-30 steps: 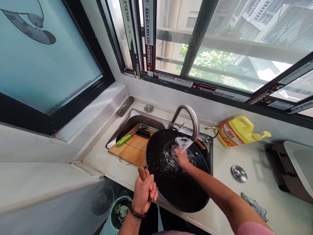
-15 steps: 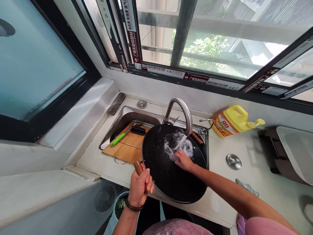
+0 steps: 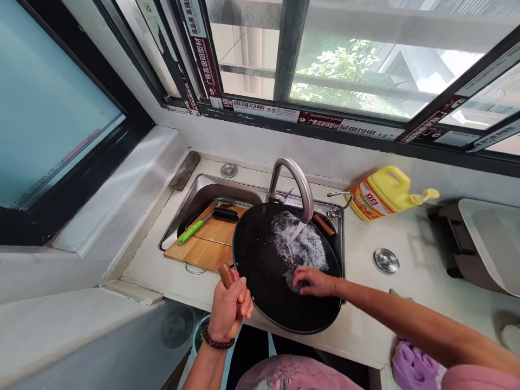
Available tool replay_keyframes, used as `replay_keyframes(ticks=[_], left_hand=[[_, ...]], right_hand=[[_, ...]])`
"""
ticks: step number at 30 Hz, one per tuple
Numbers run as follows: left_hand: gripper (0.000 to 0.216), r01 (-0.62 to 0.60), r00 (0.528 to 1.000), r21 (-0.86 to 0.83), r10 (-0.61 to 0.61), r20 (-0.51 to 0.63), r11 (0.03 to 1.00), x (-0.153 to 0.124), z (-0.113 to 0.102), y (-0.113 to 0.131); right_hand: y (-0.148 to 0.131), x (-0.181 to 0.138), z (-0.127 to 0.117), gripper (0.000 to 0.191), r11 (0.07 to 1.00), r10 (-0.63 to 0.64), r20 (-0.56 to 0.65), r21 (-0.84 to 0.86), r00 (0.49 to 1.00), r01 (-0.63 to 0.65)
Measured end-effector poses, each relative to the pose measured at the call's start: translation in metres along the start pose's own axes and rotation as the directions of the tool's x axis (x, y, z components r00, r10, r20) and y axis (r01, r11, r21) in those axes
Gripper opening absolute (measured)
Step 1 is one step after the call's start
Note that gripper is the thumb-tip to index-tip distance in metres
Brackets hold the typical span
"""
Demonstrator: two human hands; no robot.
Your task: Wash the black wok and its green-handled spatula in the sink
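Observation:
A large black wok [image 3: 264,292] rests over the sink, tilted, with foamy water [image 3: 300,244] pooled in it. My left hand [image 3: 231,300] is wrapped round the wok's wooden handle [image 3: 226,274] at the near left. Inside the wok, the curled fingers of my right hand [image 3: 314,281] press a dark scouring pad [image 3: 291,279] against the surface, just below the foam; the hand partly hides the pad. From the curved faucet [image 3: 303,187] water runs into the foam. A second wooden handle [image 3: 324,223] shows at the wok's far right.
Left of the wok, a wooden cutting board [image 3: 207,248] lies across the sink [image 3: 199,189], with a green-handled tool [image 3: 190,232] on it. A yellow detergent jug [image 3: 382,192] stands at the right, near a metal drain cover [image 3: 387,260]. A purple cloth [image 3: 416,365] is at the lower right.
My right hand has moved toward me in the wok, out of the water stream, with the scouring pad. The foam has spread wider. My left hand keeps its hold on the handle.

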State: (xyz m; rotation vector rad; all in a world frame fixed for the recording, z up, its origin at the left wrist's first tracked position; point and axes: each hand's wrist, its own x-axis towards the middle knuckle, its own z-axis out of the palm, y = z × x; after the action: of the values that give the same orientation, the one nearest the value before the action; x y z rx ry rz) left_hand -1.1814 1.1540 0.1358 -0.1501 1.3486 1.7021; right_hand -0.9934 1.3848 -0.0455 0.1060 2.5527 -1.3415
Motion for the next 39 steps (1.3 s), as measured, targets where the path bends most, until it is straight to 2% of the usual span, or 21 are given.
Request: replay_keyframes(ticks=[2,4,6,8,10,12,13,15,17,19,20,22,24,26,29,31,33,34,36,37,39], left_hand=[[0.051,0.008,1.000,-0.001,-0.008,-0.009,1.000,0.001,-0.003,0.000],[0.050,0.010,1.000,0.007,-0.010,-0.028,1.000,0.001,-0.006,-0.001],[0.050,0.011,0.999,0.019,-0.010,-0.045,1.000,0.000,-0.008,0.000],[0.052,0.011,0.998,0.028,-0.010,-0.055,1.000,-0.001,-0.008,0.000],[0.053,0.012,0.999,0.032,-0.010,-0.052,0.999,-0.002,-0.006,0.001],[0.054,0.013,0.999,0.028,-0.012,-0.038,1.000,-0.002,-0.002,0.002],[0.054,0.013,0.999,0.023,-0.012,-0.031,1.000,-0.002,-0.001,0.002],[0.054,0.013,1.000,0.012,-0.012,-0.023,1.000,-0.003,0.002,0.003],[0.053,0.011,1.000,0.010,-0.011,-0.026,1.000,-0.002,0.003,0.003],[0.052,0.011,0.999,0.019,-0.010,-0.034,1.000,-0.001,0.002,0.003],[0.052,0.012,0.999,0.023,-0.011,-0.037,1.000,-0.001,0.001,0.003],[0.052,0.008,0.999,0.029,-0.007,-0.041,1.000,0.000,-0.001,0.002],[0.052,0.005,0.999,0.029,-0.004,-0.038,1.000,0.000,-0.002,0.001],[0.052,0.008,0.999,0.026,-0.008,-0.031,1.000,0.001,-0.002,0.001],[0.053,0.010,1.000,0.014,-0.009,-0.023,1.000,0.001,-0.002,0.001],[0.053,0.012,1.000,0.011,-0.011,-0.022,1.000,0.001,-0.003,0.001],[0.052,0.018,0.999,0.011,-0.018,-0.030,1.000,0.000,-0.005,0.001],[0.052,0.019,0.999,0.012,-0.019,-0.036,1.000,0.000,-0.007,0.001],[0.051,0.013,0.999,0.014,-0.013,-0.046,1.000,0.000,-0.010,0.001],[0.051,0.009,0.999,0.015,-0.009,-0.048,1.000,0.000,-0.011,0.001],[0.051,0.010,0.999,0.012,-0.009,-0.040,1.000,0.000,-0.012,0.000]], right_hand=[[-0.029,0.021,0.024,0.045,0.982,-0.154,0.006,0.110,0.988,0.153],[-0.051,0.067,0.033,0.062,0.966,-0.224,-0.076,0.113,0.972,0.232],[-0.053,0.112,0.024,0.067,0.986,-0.156,-0.171,0.024,0.973,0.162],[-0.032,0.129,0.006,0.070,0.999,0.000,-0.249,-0.045,0.969,-0.012],[-0.003,0.110,-0.005,0.071,0.983,0.137,-0.272,-0.079,0.953,-0.164],[0.018,0.072,0.003,0.070,0.969,0.202,-0.238,-0.096,0.950,-0.230],[0.022,0.053,0.012,0.071,0.970,0.201,-0.205,-0.094,0.958,-0.224],[0.013,0.036,0.036,0.073,0.991,0.114,-0.117,-0.056,0.987,-0.121],[-0.007,0.051,0.052,0.077,0.998,-0.060,-0.062,0.004,0.996,0.060],[-0.023,0.088,0.051,0.081,0.983,-0.182,-0.100,0.022,0.978,0.185],[-0.026,0.106,0.044,0.082,0.985,-0.171,-0.145,0.011,0.975,0.174],[-0.020,0.127,0.025,0.081,1.000,-0.022,-0.247,0.004,0.969,0.024],[-0.006,0.121,0.016,0.079,0.992,0.125,-0.286,0.022,0.950,-0.124],[0.000,0.098,0.027,0.077,0.990,0.142,-0.260,0.046,0.955,-0.135],[-0.023,0.085,0.063,0.077,0.994,-0.063,-0.227,0.076,0.972,0.083],[-0.050,0.113,0.071,0.082,0.967,-0.223,-0.263,0.060,0.939,0.247],[-0.070,0.160,0.056,0.089,0.953,-0.280,-0.343,0.009,0.897,0.302],[-0.073,0.183,0.040,0.090,0.964,-0.251,-0.396,-0.016,0.883,0.266],[-0.060,0.213,0.003,0.087,0.994,-0.109,-0.502,-0.040,0.858,0.103],[-0.046,0.216,-0.013,0.084,0.999,-0.022,-0.545,-0.038,0.838,0.001],[-0.011,0.199,-0.029,0.079,0.983,0.131,-0.605,-0.022,0.785,-0.181]])
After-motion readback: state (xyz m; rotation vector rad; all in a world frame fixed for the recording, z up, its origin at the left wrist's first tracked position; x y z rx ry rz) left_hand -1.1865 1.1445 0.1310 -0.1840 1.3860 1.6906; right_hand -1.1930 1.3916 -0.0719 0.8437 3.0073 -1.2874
